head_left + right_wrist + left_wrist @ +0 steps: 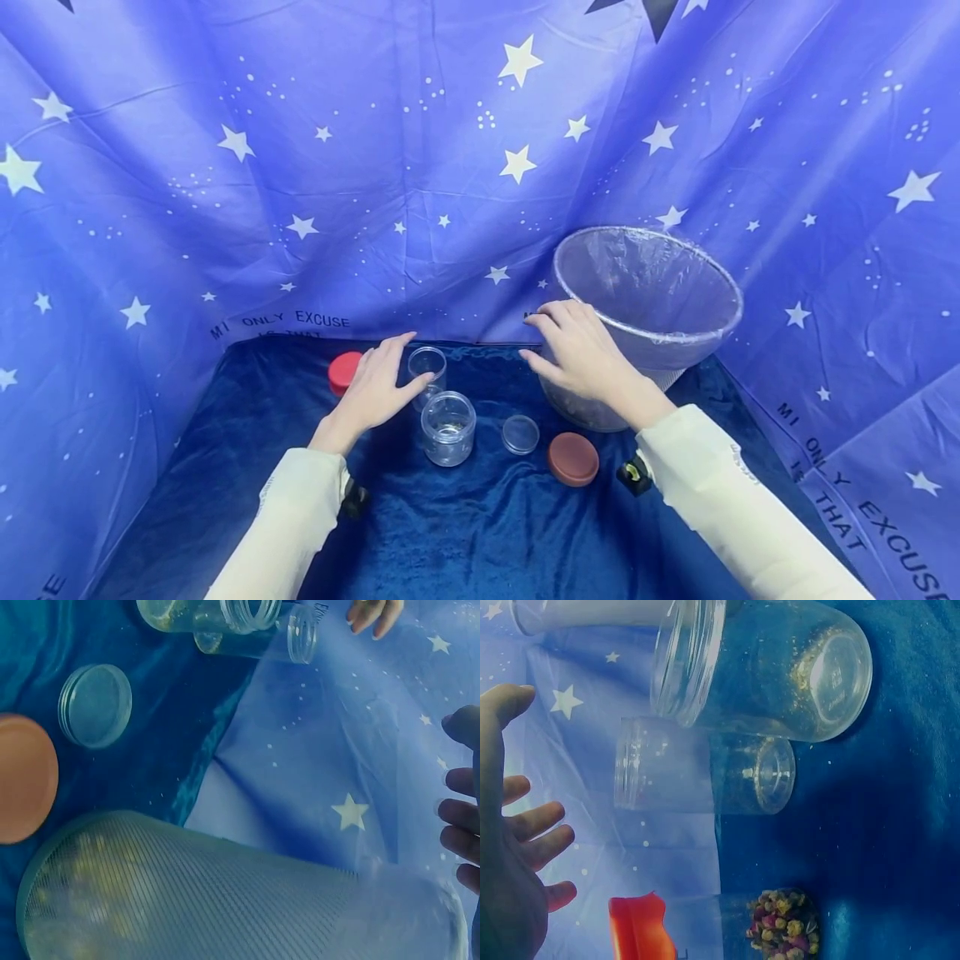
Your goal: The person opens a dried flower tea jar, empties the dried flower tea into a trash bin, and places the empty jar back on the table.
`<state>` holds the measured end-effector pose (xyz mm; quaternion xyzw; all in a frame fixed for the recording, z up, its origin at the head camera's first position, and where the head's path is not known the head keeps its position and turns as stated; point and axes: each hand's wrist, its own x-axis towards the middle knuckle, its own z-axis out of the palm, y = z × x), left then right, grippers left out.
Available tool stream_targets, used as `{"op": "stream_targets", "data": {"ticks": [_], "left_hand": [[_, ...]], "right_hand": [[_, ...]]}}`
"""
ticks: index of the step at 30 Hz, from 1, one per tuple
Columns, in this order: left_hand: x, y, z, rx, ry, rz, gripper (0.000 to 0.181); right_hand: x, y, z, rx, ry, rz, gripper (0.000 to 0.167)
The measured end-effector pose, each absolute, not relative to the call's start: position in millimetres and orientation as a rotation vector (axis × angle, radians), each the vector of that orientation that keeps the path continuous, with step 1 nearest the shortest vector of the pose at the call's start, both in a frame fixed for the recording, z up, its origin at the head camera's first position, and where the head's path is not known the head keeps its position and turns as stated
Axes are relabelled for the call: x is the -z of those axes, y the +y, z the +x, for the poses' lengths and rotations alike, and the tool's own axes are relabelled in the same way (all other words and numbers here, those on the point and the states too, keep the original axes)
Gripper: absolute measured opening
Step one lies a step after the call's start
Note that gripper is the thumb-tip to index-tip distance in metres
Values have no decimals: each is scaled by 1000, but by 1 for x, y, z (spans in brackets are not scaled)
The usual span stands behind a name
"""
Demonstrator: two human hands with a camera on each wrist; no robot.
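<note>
Black capitals on the starry curtain read "MI ONLY EXCUSE IS THAT" at the left of the head view and again at lower right; the left line's lower row is partly cut off by the cloth. Marks on the front jar's base, in the left wrist view, are too faint to read.

That jar stands uncovered at centre, clear and squat, with golden specks inside its bottom. The back jar, clear and narrower, stands just behind it, partly hidden. Right of them lie a clear cap and a reddish-brown lid. The bin, ribbed and see-through with a filmy liner, stands at centre right; yellowish contents near its base are blurred.

The left hand is empty, fingers extended and thumb spread, near the jars. It partly covers a red lid; at the left wrist view's bottom edge, dried buds show beside it, cut off. The right hand, also empty, has loosely bent fingers and hides part of the bin.
</note>
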<state>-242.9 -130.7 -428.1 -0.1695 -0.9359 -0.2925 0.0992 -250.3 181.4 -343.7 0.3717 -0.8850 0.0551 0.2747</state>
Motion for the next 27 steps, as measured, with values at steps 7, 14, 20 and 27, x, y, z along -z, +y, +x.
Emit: {"op": "stream_targets", "data": {"ticks": [7, 14, 20, 27], "left_hand": [[427, -140, -246, 842, -2798, -476, 77], [424, -145, -247, 716, -2818, -522, 76], [422, -151, -247, 703, -2833, -525, 76], [423, -169, -249, 772, -2848, -431, 78]], "right_hand": [[360, 168, -258, -129, -2536, 982, 43], [374, 157, -265, -112, -2746, 922, 51], [380, 147, -269, -186, -2900, 888, 57], [384, 135, -274, -247, -3045, 803, 63]]}}
